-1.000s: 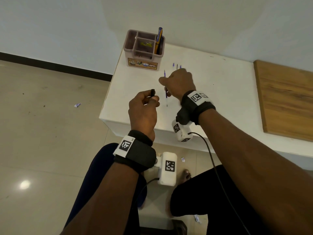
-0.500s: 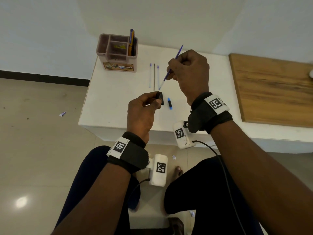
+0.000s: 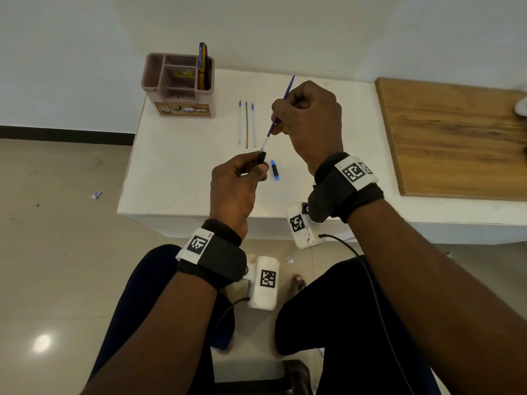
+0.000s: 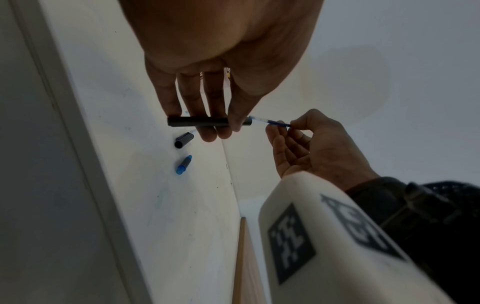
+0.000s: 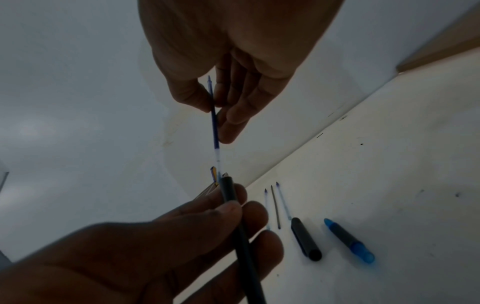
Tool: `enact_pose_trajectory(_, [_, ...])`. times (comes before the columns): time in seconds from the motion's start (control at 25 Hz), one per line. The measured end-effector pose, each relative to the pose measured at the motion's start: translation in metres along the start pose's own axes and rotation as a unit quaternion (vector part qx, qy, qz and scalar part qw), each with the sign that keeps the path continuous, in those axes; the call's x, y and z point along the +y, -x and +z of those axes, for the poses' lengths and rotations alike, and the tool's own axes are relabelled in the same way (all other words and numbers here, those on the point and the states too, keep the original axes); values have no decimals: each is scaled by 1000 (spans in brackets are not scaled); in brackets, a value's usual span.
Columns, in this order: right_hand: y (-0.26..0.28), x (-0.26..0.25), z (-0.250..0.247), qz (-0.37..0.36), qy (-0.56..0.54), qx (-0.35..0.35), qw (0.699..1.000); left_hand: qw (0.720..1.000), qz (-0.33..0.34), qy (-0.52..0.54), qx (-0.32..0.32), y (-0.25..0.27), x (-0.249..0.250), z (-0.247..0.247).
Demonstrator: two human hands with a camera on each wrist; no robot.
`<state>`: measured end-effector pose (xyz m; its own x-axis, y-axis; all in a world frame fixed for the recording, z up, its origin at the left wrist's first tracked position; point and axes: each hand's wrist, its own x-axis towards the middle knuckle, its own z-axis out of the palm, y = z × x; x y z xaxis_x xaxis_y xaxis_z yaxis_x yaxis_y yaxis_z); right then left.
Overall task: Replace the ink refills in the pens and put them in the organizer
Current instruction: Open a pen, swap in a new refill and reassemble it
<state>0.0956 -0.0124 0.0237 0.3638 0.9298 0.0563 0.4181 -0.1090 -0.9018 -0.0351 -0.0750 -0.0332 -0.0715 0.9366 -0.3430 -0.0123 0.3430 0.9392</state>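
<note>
Refill [image 3: 276, 121] end now at barrel [image 3: 262, 156] mouth | right hand [image 3: 310, 121] pinches refill — left hand [image 3: 236, 183] grips barrel

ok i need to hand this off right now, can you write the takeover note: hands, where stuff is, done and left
Left hand grips the black pen barrel, open end up.
Right hand pinches a blue refill, its clear end at the barrel's mouth.
On the white table: three loose refills, a black cap, a blue-tipped pen piece.
Organizer at the table's far left corner, with pens standing in its right compartment.
Done: barrel opened.
Left: seat the refill, close this pen, put it in the organizer.
</note>
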Motion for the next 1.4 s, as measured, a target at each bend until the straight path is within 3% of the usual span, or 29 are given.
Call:
enact_pose_trajectory(0.44, [-1, 0, 6, -3, -8, 9, 1000, 1000, 2, 12, 5, 0, 2, -5])
enact_pose_trajectory(1.0, [23, 17, 20, -12, 33, -99, 994, 999, 24, 20, 7, -2, 5, -11])
enact_pose_trajectory(1.4, [29, 26, 23, 12, -9, -106, 994, 999, 25, 17, 12, 0, 5, -11])
